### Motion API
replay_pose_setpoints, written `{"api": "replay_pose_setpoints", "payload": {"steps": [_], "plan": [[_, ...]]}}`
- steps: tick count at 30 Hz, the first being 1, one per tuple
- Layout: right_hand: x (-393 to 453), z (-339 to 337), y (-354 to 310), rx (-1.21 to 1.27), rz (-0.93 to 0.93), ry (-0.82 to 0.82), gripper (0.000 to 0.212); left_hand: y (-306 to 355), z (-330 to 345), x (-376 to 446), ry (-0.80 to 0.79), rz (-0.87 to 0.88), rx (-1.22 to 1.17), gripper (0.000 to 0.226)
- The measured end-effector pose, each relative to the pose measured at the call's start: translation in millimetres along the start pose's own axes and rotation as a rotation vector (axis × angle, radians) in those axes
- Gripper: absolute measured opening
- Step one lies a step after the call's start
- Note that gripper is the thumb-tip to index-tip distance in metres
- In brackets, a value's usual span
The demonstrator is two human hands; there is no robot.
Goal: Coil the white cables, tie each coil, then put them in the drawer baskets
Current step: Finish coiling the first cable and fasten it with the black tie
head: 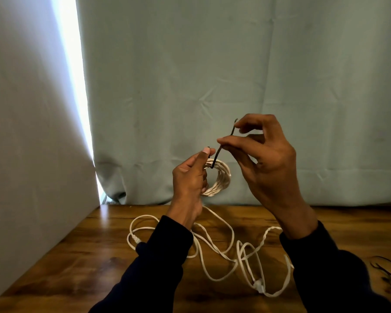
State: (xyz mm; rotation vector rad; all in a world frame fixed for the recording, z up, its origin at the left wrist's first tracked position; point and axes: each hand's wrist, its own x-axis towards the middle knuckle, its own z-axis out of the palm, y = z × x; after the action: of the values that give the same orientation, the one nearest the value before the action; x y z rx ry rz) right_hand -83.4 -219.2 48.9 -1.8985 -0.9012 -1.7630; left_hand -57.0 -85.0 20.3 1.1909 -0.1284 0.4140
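above the table (pixel 104 263), the left hand (pixel 190 179) holds the white coil (pixel 221 179) and pinches one end of a dark tie (pixel 224 143). the right hand (pixel 264 159) pinches the tie's other end. loose white cable (pixel 226 249) lies on the table below

Wood, cloth and cord

The bench (pixel 280 218) was glossy dark-stained wood; the curtain (pixel 235 75) was matt, creased pale cloth; the white cable (pixel 221 224) looked smooth and plastic-coated, the tie (pixel 217 154) thin, dark and matt; the sleeves (pixel 163 256) were dark cloth.
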Motion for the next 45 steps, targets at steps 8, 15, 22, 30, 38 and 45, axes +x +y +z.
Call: {"api": "replay_pose_setpoints", "payload": {"steps": [8,15,22,30,38,45], "plan": [[-12.0,15.2,6.8,0.17,0.24,-0.002,0.018,2.5,5.4,-5.2,-0.082,0.15,0.042,0.028],[-6.3,8.9,8.8,0.45,0.584,-0.107,0.018,3.9,2.8,-3.1,-0.129,0.243,0.167,0.019],[-1.9,-4.1,17.0,0.577,0.663,-0.345,0.02,15.0,-9.0,0.9,-0.276,0.29,0.317,0.022],[-1.5,-9.4,16.6,0.818,0.769,-0.326,0.022,26.3,-13.1,-0.4,-0.391,0.298,0.304,0.025],[-0.9,-4.3,11.4,0.694,0.698,-0.253,0.018,28.2,-12.1,-2.9,-0.33,0.426,0.339,0.012],[-0.7,1.7,11.0,0.432,0.518,-0.16,0.021,27.2,-6.8,-3.9,-0.149,0.451,0.24,0.015]]}}
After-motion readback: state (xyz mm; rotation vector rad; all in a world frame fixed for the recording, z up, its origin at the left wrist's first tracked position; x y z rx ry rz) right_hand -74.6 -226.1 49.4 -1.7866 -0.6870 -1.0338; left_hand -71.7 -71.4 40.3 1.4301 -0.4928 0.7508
